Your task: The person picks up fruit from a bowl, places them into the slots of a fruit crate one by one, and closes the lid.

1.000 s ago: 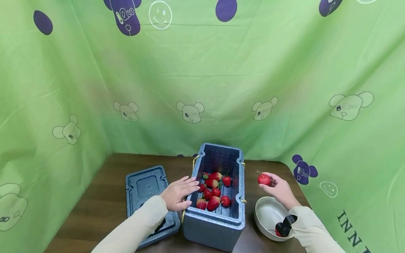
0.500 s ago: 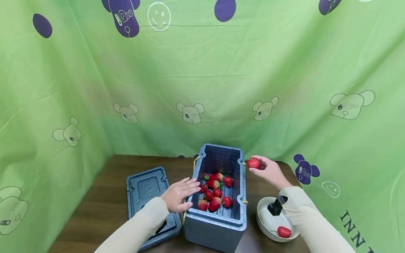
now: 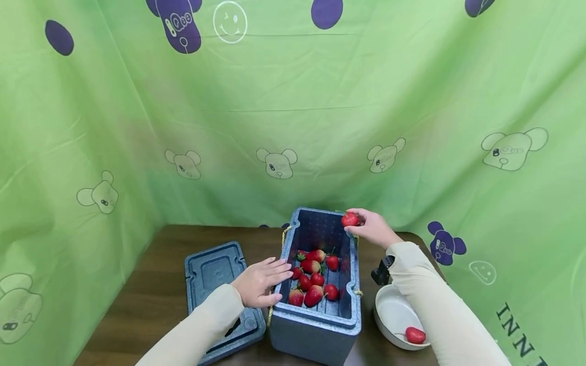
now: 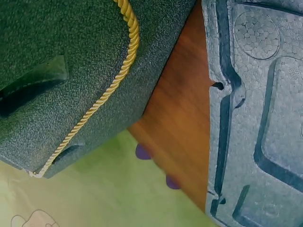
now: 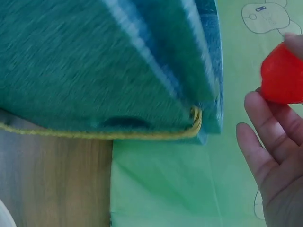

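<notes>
My right hand (image 3: 374, 227) pinches a round red cherry (image 3: 350, 219) between thumb and fingers, above the far right rim of a blue-grey foam box (image 3: 316, 333). In the right wrist view the cherry (image 5: 283, 75) shows close up, with two lower fingers standing loosely below it. My left hand (image 3: 261, 283) rests on the box's left rim with its fingers extended. Inside the open box lie several strawberries (image 3: 313, 296) and several round cherries (image 3: 331, 292). The left hand itself is out of sight in the left wrist view.
The box's lid (image 3: 215, 274) lies on the brown table (image 3: 137, 284) at the left. A white bowl (image 3: 389, 310) at the right holds one red fruit (image 3: 415, 335). Yellow rope (image 4: 102, 99) runs along the box's side. A green patterned curtain (image 3: 293, 127) hangs behind the table.
My right hand has carried the cherry from above the bowl leftward and away from me to the box's far right rim. The left hand has stayed on the rim.
</notes>
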Demonstrator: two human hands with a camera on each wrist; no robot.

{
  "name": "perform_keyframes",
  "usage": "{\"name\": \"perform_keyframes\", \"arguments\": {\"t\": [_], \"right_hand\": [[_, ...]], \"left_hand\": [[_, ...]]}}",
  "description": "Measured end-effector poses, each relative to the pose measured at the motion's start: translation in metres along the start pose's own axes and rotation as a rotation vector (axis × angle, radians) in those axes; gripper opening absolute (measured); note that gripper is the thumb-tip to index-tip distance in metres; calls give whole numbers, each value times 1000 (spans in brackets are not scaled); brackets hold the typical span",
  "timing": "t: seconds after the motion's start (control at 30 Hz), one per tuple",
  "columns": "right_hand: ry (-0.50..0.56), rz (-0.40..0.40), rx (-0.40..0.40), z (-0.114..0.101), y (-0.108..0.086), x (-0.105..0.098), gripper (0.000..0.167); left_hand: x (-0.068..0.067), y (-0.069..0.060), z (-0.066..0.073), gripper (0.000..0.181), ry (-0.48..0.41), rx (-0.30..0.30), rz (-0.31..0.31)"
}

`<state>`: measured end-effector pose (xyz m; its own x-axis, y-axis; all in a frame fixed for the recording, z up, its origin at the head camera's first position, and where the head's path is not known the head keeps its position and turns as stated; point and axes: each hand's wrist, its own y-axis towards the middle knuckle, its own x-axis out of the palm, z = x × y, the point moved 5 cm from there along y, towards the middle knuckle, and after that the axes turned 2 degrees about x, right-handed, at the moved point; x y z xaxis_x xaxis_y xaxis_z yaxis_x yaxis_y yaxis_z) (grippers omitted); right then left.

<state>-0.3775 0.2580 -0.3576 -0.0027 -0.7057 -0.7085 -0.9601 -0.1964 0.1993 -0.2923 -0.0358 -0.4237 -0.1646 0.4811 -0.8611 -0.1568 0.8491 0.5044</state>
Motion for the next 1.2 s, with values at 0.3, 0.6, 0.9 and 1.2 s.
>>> {"name": "perform_keyframes", "arguments": {"t": [0.3,0.6,0.9,1.2], "right_hand": [[-47,-101,7,-19,22,11,54],[-82,-120,11,-33,38,24,54],[-147,-125,19,-36,45,52,52],[-166,-157,42,-32,40,75,51]], "left_hand": [[1,6,0,76,10,9,47],[1,12,-3,78,-6,13,38],[3,5,-1,76,11,24,54],[2,1,0,75,22,28,70]]}}
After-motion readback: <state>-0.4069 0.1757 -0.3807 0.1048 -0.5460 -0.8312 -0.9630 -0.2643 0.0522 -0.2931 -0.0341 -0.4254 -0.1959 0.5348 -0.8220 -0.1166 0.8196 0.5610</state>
